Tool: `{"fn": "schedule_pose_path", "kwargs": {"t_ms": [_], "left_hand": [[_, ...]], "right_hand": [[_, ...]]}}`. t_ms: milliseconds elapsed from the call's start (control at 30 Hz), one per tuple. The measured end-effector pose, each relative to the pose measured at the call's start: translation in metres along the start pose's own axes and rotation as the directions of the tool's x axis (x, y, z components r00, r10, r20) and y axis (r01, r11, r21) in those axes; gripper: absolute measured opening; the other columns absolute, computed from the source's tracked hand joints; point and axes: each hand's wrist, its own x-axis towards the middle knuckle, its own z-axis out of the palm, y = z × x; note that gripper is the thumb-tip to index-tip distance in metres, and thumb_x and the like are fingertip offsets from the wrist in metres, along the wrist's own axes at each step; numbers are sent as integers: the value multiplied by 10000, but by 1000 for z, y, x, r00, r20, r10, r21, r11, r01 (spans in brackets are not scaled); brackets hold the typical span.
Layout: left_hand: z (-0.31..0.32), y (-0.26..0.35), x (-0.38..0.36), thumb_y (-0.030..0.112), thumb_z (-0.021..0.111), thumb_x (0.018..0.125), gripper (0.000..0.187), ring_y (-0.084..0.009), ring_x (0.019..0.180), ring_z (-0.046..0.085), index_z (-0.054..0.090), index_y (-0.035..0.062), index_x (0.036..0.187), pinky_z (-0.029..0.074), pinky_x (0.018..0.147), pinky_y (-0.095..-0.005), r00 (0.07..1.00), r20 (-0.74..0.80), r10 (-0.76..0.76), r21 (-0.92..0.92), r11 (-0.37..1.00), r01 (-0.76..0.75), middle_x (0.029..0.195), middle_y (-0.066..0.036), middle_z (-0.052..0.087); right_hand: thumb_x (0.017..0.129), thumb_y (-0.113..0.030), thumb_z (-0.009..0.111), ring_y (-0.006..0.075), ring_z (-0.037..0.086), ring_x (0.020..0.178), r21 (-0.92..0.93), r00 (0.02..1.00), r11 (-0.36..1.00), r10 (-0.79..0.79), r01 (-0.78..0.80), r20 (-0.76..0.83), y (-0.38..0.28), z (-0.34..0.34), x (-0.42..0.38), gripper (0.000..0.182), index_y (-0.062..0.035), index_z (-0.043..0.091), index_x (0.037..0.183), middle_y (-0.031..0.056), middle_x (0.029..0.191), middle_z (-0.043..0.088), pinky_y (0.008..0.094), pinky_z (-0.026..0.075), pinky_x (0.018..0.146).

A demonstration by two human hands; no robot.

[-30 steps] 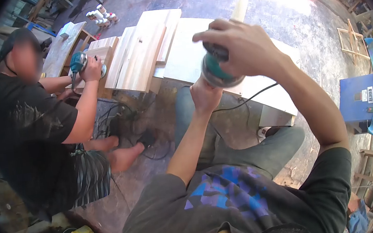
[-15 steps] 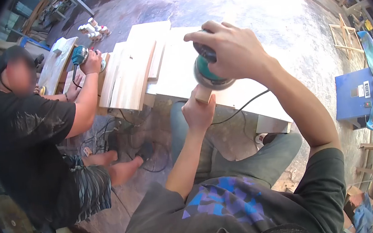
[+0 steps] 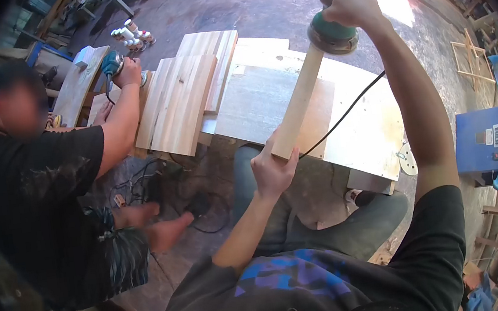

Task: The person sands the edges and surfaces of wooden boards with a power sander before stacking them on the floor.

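Note:
My left hand [image 3: 275,168] is closed around the near end of a long pale wooden strip [image 3: 300,105], which slants up and away over the worktable [image 3: 365,142]. Closed over the top of a green and black orbital sander [image 3: 331,33], my right hand [image 3: 351,5] holds it at the strip's far end. The sander's round pad appears to touch the wood there. A black cord [image 3: 351,109] crosses the table beside the strip. Flat boards [image 3: 275,91] lie on the tabletop underneath.
Wide wooden panels [image 3: 176,102] are stacked on the left. Beyond them, a co-worker [image 3: 41,161] holds another sander [image 3: 113,64]. A perforated sanding disc [image 3: 408,159] is at the table's right end. A blue box [image 3: 481,140] stands to the right; cables [image 3: 136,187] lie on the floor.
My right hand has moved the sander away from me along the strip, from its near end to its far end. More of the strip and tabletop shows. My left hand still grips the near end.

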Motion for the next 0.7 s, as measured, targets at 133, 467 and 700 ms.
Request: {"fn": "schedule_pose_path", "kwargs": {"t_ms": [133, 467, 700], "left_hand": [[-2, 2, 1, 159, 832, 854, 570, -331, 1046, 775, 644, -38, 1354, 618, 852, -380, 1000, 4, 28, -7, 1000, -28, 1189, -220, 761], [-4, 4, 1, 165, 825, 865, 576, -343, 1014, 778, 631, -34, 1370, 620, 829, -384, 999, 13, 35, -18, 999, -35, 1168, -221, 763], [-3, 7, -1, 194, 828, 865, 576, -371, 969, 772, 634, -24, 1361, 616, 814, -400, 1000, 6, 28, 5, 1000, -28, 1141, -224, 762]], "right_hand": [[745, -255, 739, 286, 712, 1156, -37, 997, 999, 22, -25, -80, 20, 10, 27, 782, -369, 554, 1495, 74, 1330, 677, 444, 597, 944], [720, -242, 730, 298, 695, 1198, -169, 977, 966, 175, -194, -118, 3, 3, 38, 800, -354, 549, 1492, 76, 1333, 683, 451, 583, 964], [732, -234, 722, 308, 698, 1179, -92, 986, 983, 155, -160, -64, 2, 2, 23, 797, -354, 541, 1499, 99, 1324, 674, 452, 589, 962]]}}
